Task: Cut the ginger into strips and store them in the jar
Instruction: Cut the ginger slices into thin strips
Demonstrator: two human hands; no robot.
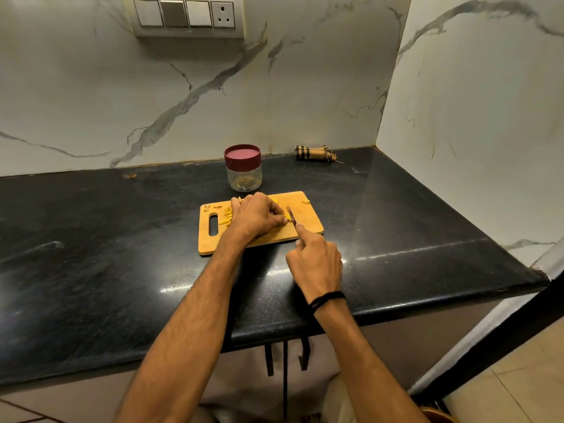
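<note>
Right hand (314, 264) is gripping the knife (293, 217); left hand (256, 216) is pinching ginger (287, 216) on the board (308, 230), mid-frame. Firm, small and likely slippery, it is needing a hold close beside the blade.

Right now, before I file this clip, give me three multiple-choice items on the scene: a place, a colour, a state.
1. Where does the jar stand? A. on the countertop behind the cutting board B. on the board C. on the floor
2. The jar's lid is: A. green B. maroon C. white
3. The right hand: A. lies flat B. grips the knife C. lifts the jar
Answers: 1 A, it sits past the board's far edge; 2 B, the lid reads dark red; 3 B, its fingers wrap the handle, blade on the board.
</note>
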